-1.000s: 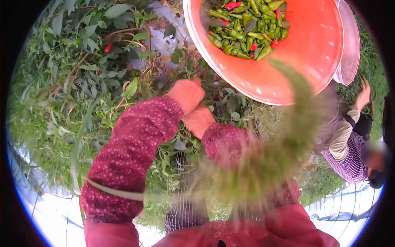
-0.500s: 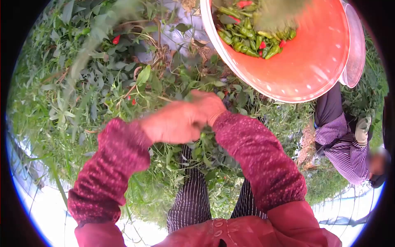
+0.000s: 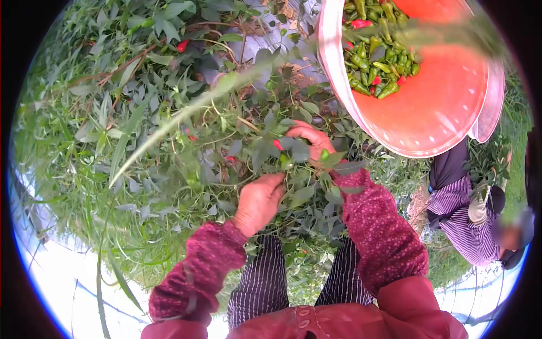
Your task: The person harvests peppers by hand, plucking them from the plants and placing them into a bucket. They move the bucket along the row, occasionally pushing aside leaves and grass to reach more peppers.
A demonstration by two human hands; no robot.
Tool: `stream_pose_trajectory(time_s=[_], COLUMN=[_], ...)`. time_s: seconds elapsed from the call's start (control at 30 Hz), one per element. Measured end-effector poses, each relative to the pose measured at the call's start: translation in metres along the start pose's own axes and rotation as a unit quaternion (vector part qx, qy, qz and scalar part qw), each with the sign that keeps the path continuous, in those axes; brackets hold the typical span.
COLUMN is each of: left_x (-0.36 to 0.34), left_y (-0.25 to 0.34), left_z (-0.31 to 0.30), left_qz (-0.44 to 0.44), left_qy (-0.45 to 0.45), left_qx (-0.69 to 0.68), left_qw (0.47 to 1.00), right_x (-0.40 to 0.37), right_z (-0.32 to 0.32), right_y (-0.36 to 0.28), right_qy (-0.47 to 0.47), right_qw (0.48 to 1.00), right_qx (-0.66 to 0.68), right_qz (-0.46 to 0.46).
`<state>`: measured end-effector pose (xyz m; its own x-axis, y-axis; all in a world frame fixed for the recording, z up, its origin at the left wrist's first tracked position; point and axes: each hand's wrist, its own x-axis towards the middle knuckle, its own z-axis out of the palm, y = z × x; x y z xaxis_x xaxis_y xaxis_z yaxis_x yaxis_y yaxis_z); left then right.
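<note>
My left hand (image 3: 259, 203) is low among the leafy pepper plants, its fingers drawn together at the stems. What lies between those fingertips is hidden by leaves. Opposite it, my right hand (image 3: 316, 144) curls its fingers into the same plant, partly covered by foliage. A red pepper (image 3: 278, 145) hangs just left of the right hand's fingers. Close to the right hand's wrist, a small green pepper (image 3: 324, 155) shows between leaves. Another red pepper (image 3: 230, 159) sits above and left of my left hand.
An orange-red bucket (image 3: 423, 118) with green and red peppers (image 3: 381, 62) stands at upper right, a second container (image 3: 490, 107) behind it. One more red pepper (image 3: 182, 46) hangs upper left. A blurred grass blade (image 3: 186, 113) crosses the view. Another person (image 3: 463, 220) crouches at right.
My hands were together and blurred; now they are apart, the left lower and the right further right within the foliage. The bucket appears shifted right as the view moved.
</note>
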<state>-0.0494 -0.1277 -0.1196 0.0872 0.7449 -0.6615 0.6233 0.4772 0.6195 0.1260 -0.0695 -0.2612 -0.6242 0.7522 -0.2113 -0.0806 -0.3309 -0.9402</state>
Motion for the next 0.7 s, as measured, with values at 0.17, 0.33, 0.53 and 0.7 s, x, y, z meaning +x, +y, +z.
stream_pose_trajectory(time_s=[0.17,0.33,0.53,0.7], left_x=[0.016,0.029,0.025,0.025], left_y=[0.000,-0.008,0.003,0.005], left_z=[-0.013,-0.027,-0.007,0.003], left_qz=[-0.078,-0.055,0.126,-0.048], left_qy=[0.024,0.107,-0.039,-0.004], left_qx=[-0.102,0.002,0.220,-0.047], left_qw=[0.991,0.993,0.967,0.998], right_x=[-0.010,-0.013,-0.015,-0.037], right_z=[0.001,-0.005,-0.009,0.002], right_y=[-0.001,0.003,-0.005,0.067], right_qy=[0.054,0.103,0.041,0.155], right_qw=[0.974,0.891,0.861,0.813], right_qx=[0.212,0.413,0.501,0.551], right_qz=[0.053,0.156,0.068,0.103])
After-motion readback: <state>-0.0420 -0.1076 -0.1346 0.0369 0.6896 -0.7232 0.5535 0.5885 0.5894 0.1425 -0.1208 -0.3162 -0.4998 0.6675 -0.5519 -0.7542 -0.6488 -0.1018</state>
